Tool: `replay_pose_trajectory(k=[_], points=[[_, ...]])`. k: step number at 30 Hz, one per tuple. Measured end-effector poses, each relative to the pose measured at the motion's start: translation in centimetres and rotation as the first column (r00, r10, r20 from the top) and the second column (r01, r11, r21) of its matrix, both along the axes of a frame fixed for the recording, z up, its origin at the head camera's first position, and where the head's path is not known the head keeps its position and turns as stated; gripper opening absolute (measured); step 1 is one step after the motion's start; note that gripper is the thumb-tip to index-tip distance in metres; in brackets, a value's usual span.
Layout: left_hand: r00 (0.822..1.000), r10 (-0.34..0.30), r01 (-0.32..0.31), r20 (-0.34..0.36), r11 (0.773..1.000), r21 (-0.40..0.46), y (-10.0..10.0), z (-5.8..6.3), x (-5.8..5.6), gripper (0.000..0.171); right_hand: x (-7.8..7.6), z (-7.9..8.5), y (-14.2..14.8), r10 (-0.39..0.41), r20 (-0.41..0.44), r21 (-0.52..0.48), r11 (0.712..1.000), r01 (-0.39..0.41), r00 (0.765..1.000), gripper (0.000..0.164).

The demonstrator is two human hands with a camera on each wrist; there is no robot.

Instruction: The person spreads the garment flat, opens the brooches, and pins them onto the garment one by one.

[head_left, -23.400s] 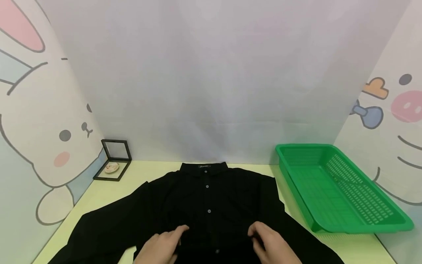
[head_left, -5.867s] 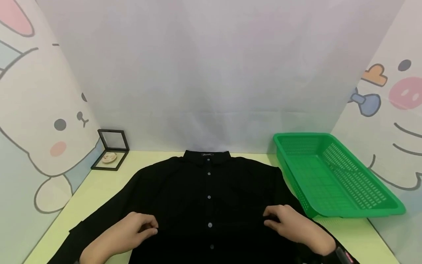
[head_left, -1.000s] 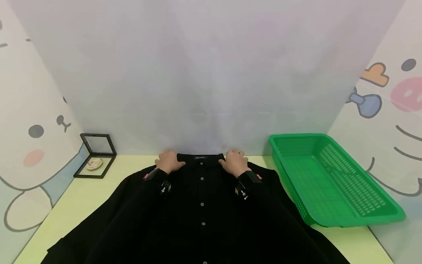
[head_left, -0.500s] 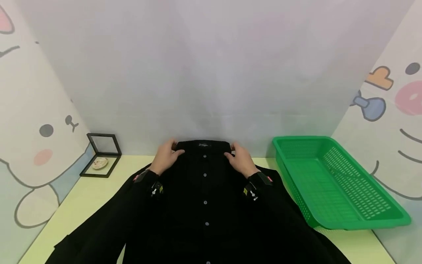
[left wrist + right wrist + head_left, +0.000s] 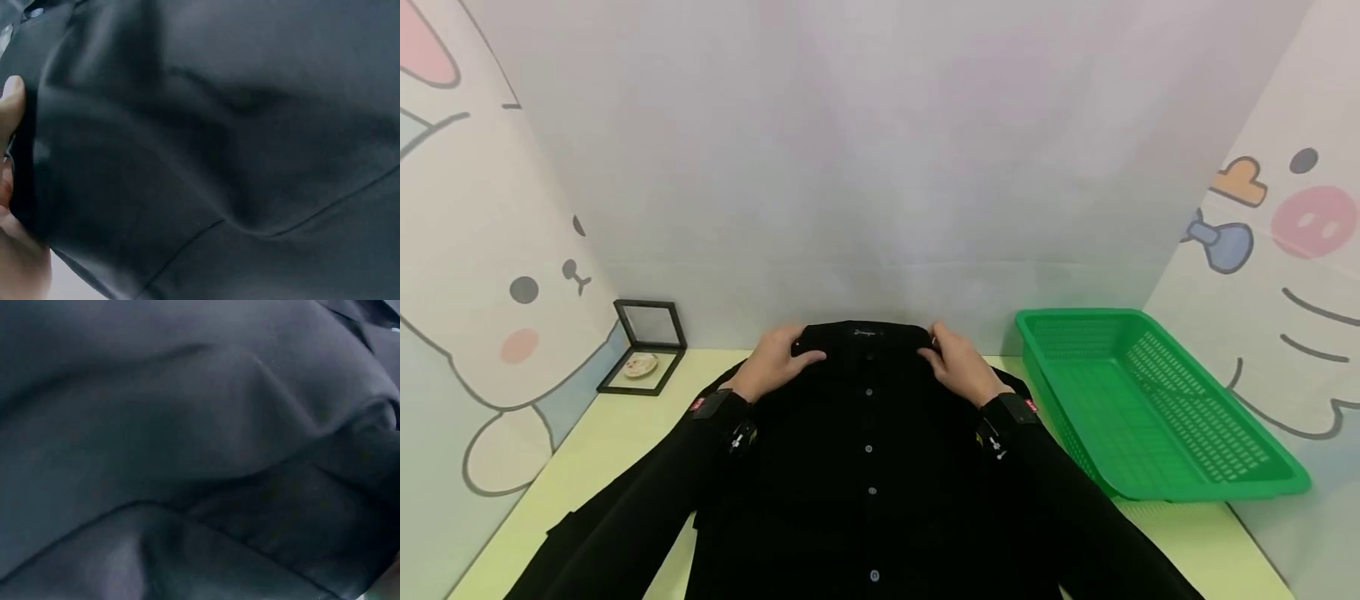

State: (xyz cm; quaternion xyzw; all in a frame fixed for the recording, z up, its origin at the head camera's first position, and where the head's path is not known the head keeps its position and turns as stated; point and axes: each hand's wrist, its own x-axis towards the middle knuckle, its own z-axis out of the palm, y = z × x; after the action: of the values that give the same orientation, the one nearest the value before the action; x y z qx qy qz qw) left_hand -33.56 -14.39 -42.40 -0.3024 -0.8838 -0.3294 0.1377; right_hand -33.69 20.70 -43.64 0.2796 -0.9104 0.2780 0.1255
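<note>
A black button-up shirt (image 5: 880, 425) lies front up, its collar end toward the back wall. My left hand (image 5: 773, 360) grips the shirt at the left side of the collar (image 5: 865, 335), thumb on the front. At the collar's right side my right hand (image 5: 961, 367) holds the cloth in the same way. The collar stands raised between both hands. In the left wrist view the thumb (image 5: 11, 106) presses near the edge of dark, creased cloth. Folds of the shirt (image 5: 206, 437) fill the right wrist view, with only a sliver of hand at its lower right corner.
A green plastic basket (image 5: 1157, 417) stands on the right of the pale yellow table (image 5: 576, 454). At the back left sits an open black frame (image 5: 647, 346) with a small round pale item (image 5: 641, 365) in it. A pale curtain (image 5: 880, 167) rises behind.
Earlier both hands hovered over the shirt's front. A second ago they were at the collar's sides on the table. Since then they have gripped the shirt there and raised the collar.
</note>
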Motion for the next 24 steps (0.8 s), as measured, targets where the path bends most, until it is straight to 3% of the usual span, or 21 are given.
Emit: replay_pose_trajectory(k=[2, 5, 10, 15, 17, 19, 22, 24], points=[[0.998, -0.031, 0.032, -0.055, 0.999, 0.008, 0.0, -0.2, 0.1, 0.013, 0.3, 0.0, 0.1, 0.003, -0.019, 0.036, 0.999, -0.002, 1.000, 0.009], [0.989, -0.039, 0.033, -0.141, 0.999, -0.039, -0.1, -0.5, 0.5, 0.016, 1.1, 0.1, 0.3, 0.009, -0.015, 0.062, 0.998, -0.008, 1.000, 0.010], [0.986, -0.061, 0.030, -0.158, 0.981, -0.193, -0.8, -0.8, 2.3, 0.029, 3.5, 0.3, 0.4, 0.062, 0.071, 0.069, 0.995, -0.067, 0.996, 0.010], [0.965, -0.198, 0.147, -0.171, 0.951, -0.273, -1.5, -1.7, 4.4, 0.023, 5.7, -0.4, 0.8, 0.111, 0.141, 0.133, 0.983, -0.130, 0.984, 0.023], [0.964, -0.249, 0.211, -0.093, 0.929, -0.303, -1.7, -2.1, 5.1, 0.024, 6.4, -1.0, 1.1, 0.134, 0.198, 0.160, 0.973, -0.167, 0.971, 0.025], [0.964, -0.264, 0.261, 0.038, 0.907, -0.331, -1.7, -2.4, 5.6, 0.025, 6.9, -1.6, 1.4, 0.127, 0.276, 0.178, 0.967, -0.181, 0.953, 0.017], [0.946, -0.215, 0.290, 0.241, 0.895, -0.340, -1.7, -2.7, 6.1, 0.024, 7.2, -2.2, 1.6, 0.106, 0.364, 0.190, 0.964, -0.185, 0.925, 0.033], [0.936, -0.175, 0.279, 0.306, 0.899, -0.338, -1.6, -2.8, 6.2, 0.031, 7.1, -2.4, 1.6, 0.082, 0.412, 0.176, 0.970, -0.167, 0.908, 0.030]])
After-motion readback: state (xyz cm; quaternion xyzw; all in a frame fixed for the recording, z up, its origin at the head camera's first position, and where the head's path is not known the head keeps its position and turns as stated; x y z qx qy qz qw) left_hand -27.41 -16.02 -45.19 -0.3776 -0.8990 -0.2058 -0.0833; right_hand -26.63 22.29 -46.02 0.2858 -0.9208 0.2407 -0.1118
